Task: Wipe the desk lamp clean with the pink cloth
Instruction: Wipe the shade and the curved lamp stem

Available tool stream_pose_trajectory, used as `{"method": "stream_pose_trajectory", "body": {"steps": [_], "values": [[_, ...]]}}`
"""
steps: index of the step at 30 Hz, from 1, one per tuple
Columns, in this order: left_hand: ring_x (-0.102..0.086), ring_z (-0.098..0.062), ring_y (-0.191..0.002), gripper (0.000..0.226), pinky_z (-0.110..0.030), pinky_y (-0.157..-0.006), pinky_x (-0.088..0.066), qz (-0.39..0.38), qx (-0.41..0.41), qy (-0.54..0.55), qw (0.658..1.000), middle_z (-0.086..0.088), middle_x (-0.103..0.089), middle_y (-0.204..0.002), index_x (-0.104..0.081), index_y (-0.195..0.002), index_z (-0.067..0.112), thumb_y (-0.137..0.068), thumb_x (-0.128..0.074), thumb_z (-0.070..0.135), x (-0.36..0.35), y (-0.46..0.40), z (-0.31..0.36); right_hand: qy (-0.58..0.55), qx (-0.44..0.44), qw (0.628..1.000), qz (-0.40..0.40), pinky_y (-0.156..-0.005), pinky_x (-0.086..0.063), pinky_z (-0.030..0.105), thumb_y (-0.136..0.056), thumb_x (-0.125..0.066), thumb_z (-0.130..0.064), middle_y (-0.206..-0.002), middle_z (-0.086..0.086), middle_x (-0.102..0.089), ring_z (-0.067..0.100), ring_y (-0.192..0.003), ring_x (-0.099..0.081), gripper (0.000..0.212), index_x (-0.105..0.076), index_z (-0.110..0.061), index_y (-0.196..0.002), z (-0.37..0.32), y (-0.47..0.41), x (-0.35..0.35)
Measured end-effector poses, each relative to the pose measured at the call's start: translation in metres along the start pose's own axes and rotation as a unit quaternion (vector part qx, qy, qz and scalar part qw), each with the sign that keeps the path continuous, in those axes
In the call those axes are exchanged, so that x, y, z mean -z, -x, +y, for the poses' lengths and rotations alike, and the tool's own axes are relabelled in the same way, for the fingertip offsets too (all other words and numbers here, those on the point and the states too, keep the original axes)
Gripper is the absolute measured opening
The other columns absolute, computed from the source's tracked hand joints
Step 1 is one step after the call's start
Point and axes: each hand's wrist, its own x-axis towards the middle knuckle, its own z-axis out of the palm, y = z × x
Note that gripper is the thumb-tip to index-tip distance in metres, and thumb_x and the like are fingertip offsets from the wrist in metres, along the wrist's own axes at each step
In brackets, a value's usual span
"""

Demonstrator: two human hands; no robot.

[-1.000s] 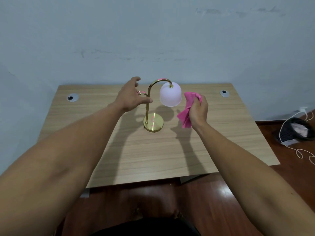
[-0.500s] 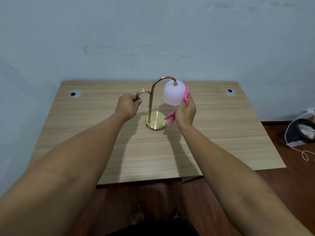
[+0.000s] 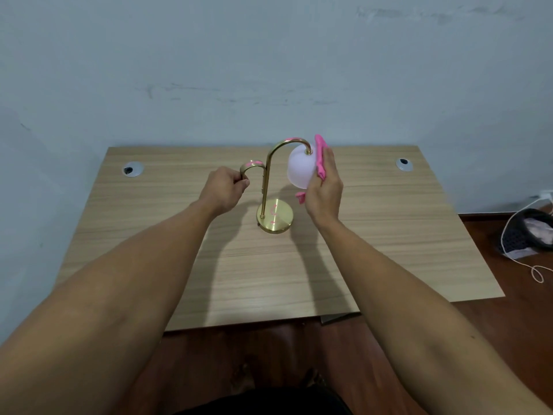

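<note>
A brass desk lamp stands upright near the middle of the wooden desk [image 3: 149,235], with a round gold base [image 3: 276,218], a curved stem and a white frosted shade [image 3: 300,169]. My left hand [image 3: 224,190] is closed around the small curved brass handle at the lamp's left side. My right hand [image 3: 324,190] presses the pink cloth [image 3: 320,154] flat against the right side of the shade. Most of the cloth is hidden behind my palm; a corner hangs out below the shade.
Two round cable grommets [image 3: 133,169] [image 3: 404,164] sit in the desk's back corners. A pale wall runs behind the desk. On the wooden floor at right lie a dark bag [image 3: 526,235] and a white cable [image 3: 538,274].
My left hand has closed on the lamp's small handle. My right hand brought the pink cloth from beside the lamp onto the shade and slid it up the shade's right side.
</note>
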Motion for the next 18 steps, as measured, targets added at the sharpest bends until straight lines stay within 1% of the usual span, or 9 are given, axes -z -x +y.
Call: {"method": "stream_pose_trajectory", "body": {"steps": [2, 3, 5, 7, 9, 11, 14, 16, 18], "values": [[-0.067, -0.037, -0.078, 0.028, -0.045, -0.078, -0.055, -0.001, -0.006, 0.002, 1.0, -0.022, -0.074, -0.083, -0.072, -0.08, 0.002, -0.096, -0.062, 0.023, 0.001, 0.0, 0.0, -0.066, -0.122, 0.99, 0.037, -0.045, -0.059, 0.039, -0.095, -0.035, -0.019, -0.139, -0.004, -0.059, 0.044, -0.092, -0.072, 0.058, -0.061, -0.052, -0.136, -0.012, -0.003, 0.004], [-0.064, -0.034, -0.074, 0.029, -0.044, -0.077, -0.055, -0.001, -0.006, 0.004, 1.0, -0.022, -0.074, -0.084, -0.072, -0.081, 0.002, -0.096, -0.062, 0.023, 0.001, 0.001, 0.0, -0.09, -0.175, 0.978, 0.072, -0.043, -0.054, 0.028, -0.092, -0.036, -0.023, -0.13, 0.002, -0.065, 0.043, -0.089, -0.072, 0.053, -0.069, -0.041, -0.129, -0.018, -0.006, 0.006], [-0.058, -0.025, -0.069, 0.029, -0.043, -0.075, -0.055, 0.002, -0.005, 0.004, 1.0, -0.023, -0.073, -0.085, -0.072, -0.082, 0.001, -0.097, -0.061, 0.022, 0.001, 0.001, 0.0, -0.138, -0.209, 0.957, 0.146, -0.054, -0.053, 0.016, -0.091, -0.04, -0.026, -0.124, 0.001, -0.072, 0.029, -0.103, -0.071, 0.046, -0.074, -0.023, -0.122, -0.027, -0.011, 0.008], [-0.056, -0.022, -0.068, 0.029, -0.042, -0.074, -0.054, 0.001, -0.005, 0.005, 1.0, -0.024, -0.073, -0.084, -0.072, -0.082, 0.0, -0.098, -0.061, 0.022, 0.001, 0.002, 0.001, -0.182, -0.161, 0.96, 0.141, -0.091, -0.059, 0.029, -0.098, -0.043, -0.029, -0.13, -0.015, -0.071, 0.011, -0.121, -0.066, 0.041, -0.072, -0.027, -0.126, -0.04, -0.014, 0.008], [-0.059, -0.023, -0.069, 0.029, -0.041, -0.075, -0.054, -0.002, -0.007, 0.002, 1.0, -0.023, -0.074, -0.084, -0.072, -0.081, 0.001, -0.098, -0.061, 0.022, 0.002, 0.002, 0.003, -0.172, -0.093, 0.977, 0.089, -0.115, -0.045, 0.042, -0.101, -0.043, -0.025, -0.134, -0.015, -0.07, 0.006, -0.132, -0.059, 0.04, -0.07, -0.023, -0.13, -0.05, -0.017, 0.001], [-0.061, -0.024, -0.073, 0.028, -0.042, -0.078, -0.055, -0.006, -0.003, 0.004, 1.0, -0.022, -0.074, -0.086, -0.073, -0.082, 0.001, -0.097, -0.061, 0.022, 0.003, 0.002, 0.002, -0.165, -0.057, 0.984, 0.017, -0.118, -0.042, 0.041, -0.103, -0.045, -0.023, -0.134, -0.007, -0.071, 0.01, -0.134, -0.058, 0.037, -0.07, -0.016, -0.129, -0.062, -0.02, -0.01], [-0.06, -0.024, -0.073, 0.027, -0.042, -0.077, -0.055, -0.011, 0.003, 0.007, 1.0, -0.023, -0.074, -0.088, -0.073, -0.083, 0.001, -0.097, -0.062, 0.021, 0.003, 0.001, 0.003, -0.149, -0.071, 0.985, -0.055, -0.106, -0.045, 0.019, -0.104, -0.044, -0.024, -0.137, -0.004, -0.069, 0.013, -0.13, -0.06, 0.039, -0.068, -0.014, -0.132, -0.075, -0.022, -0.023], [-0.064, -0.03, -0.075, 0.026, -0.041, -0.077, -0.055, -0.015, 0.008, 0.004, 1.0, -0.022, -0.074, -0.088, -0.074, -0.083, 0.003, -0.096, -0.063, 0.022, 0.004, -0.001, 0.002, -0.101, -0.045, 0.99, -0.093, -0.11, -0.043, 0.027, -0.1, -0.047, -0.033, -0.139, -0.003, -0.066, 0.016, -0.132, -0.057, 0.042, -0.069, -0.016, -0.131, -0.075, -0.021, -0.029], [-0.068, -0.037, -0.083, 0.026, -0.042, -0.077, -0.056, -0.022, 0.008, 0.001, 1.0, -0.02, -0.075, -0.087, -0.075, -0.082, 0.004, -0.095, -0.063, 0.023, 0.005, -0.002, 0.002, 0.045, 0.034, 0.99, -0.13, -0.121, -0.032, 0.044, -0.099, -0.049, -0.037, -0.149, 0.003, -0.056, 0.021, -0.144, -0.043, 0.042, -0.068, -0.02, -0.132, -0.063, -0.021, -0.03]]}}
